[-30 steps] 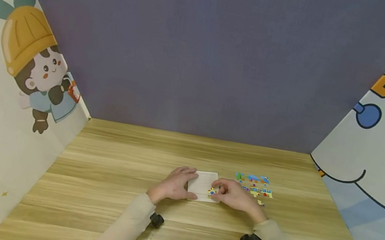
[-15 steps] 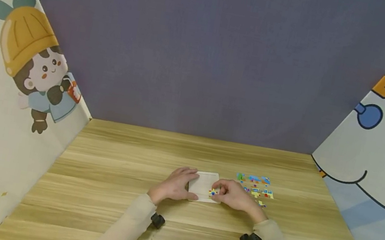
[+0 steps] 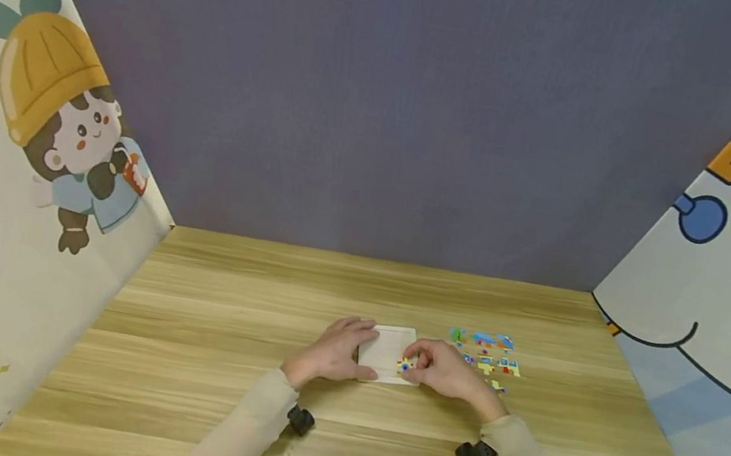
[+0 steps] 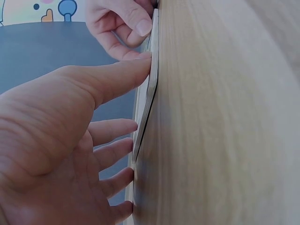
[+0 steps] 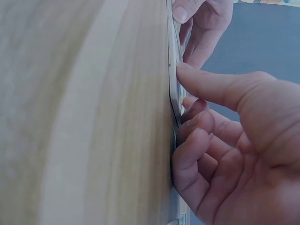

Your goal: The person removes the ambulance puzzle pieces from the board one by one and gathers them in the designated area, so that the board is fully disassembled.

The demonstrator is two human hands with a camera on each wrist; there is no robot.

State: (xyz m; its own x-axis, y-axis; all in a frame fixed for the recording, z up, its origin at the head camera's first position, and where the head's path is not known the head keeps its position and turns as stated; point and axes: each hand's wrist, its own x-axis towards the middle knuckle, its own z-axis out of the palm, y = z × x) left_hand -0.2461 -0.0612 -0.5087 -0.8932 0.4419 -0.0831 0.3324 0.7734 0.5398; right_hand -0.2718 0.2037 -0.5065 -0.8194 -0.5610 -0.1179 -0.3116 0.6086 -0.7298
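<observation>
A pale wooden puzzle tray [image 3: 384, 352] lies flat on the table between both hands. My left hand [image 3: 335, 349] spans its left side in the head view, thumb near the front edge and fingers toward the back. The left wrist view shows the left hand's thumb on the tray's rim, with the fairly straight fingers touching its side. At the tray's front right corner, my right hand [image 3: 445, 370] pinches a yellow jigsaw piece [image 3: 404, 366] with a blue center. In the right wrist view, the right hand's thumb touches the tray edge and the other fingers are curled.
Several colorful jigsaw pieces [image 3: 504, 367] lie loose on the wooden table [image 3: 224, 397], right of the tray and partly behind the right hand. A dark grey panel [image 3: 385, 103] stands along the table's back edge. Printed white panels close off both sides.
The pinched jigsaw piece has turned slightly, and more of its blue center shows. Both hands stay almost in place at the tray; the head view has shifted a little.
</observation>
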